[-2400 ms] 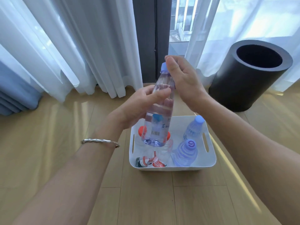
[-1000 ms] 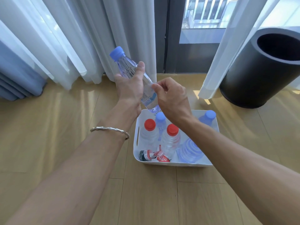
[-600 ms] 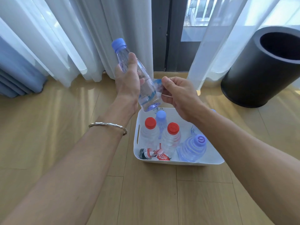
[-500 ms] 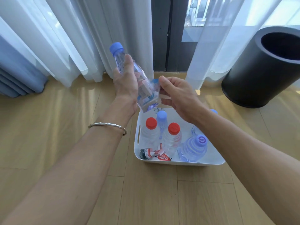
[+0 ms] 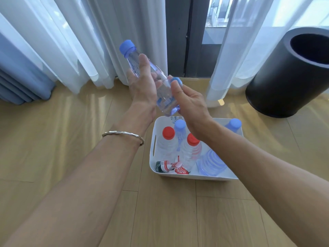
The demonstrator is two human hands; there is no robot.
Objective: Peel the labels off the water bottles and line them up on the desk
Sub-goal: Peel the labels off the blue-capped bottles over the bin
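Label-peel step: L hand (image 5: 142, 86) grips tilted bottle (image 5: 164, 98), R hand (image 5: 191, 102) beside it pinches label (image 5: 176, 79); next prob pull label off.

Bin (image 5: 277, 82) cut off right; forearm (image 5: 252, 157) partly hides lying bottle (image 5: 211, 165).

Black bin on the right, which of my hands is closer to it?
Right. The right hand, pinching the label, is on the bin side of the bottle; the left hand grips it, farther away.
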